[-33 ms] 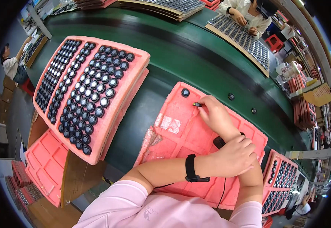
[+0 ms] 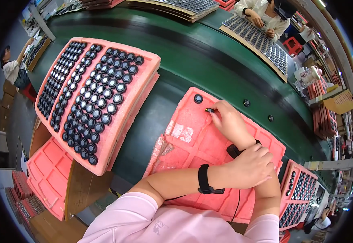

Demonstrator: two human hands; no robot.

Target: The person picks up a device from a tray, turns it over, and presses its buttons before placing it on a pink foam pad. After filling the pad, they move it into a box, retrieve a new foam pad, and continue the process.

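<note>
My right hand (image 2: 228, 118) is over the upper part of an empty-celled pink foam tray (image 2: 200, 152). Its fingers pinch a small black piece with a yellow tip (image 2: 209, 109); the rest is hidden in the hand, so I cannot tell its kind. Near those fingers, in the tray's top corner, sits one round black part with a grey face (image 2: 198, 98). My left hand (image 2: 252, 167) lies across my right forearm, fingers curled round it. A black strap (image 2: 203, 179) circles my left wrist, and a black strap with a small box (image 2: 234, 151) circles the right.
A stacked pink tray full of round black parts (image 2: 99, 97) tilts at the left. The green conveyor belt (image 2: 180, 52) passes behind, with loose parts (image 2: 246, 103) on it. Another filled tray (image 2: 298, 194) stands at right. Across the belt, a person (image 2: 261, 18) handles parts on a board.
</note>
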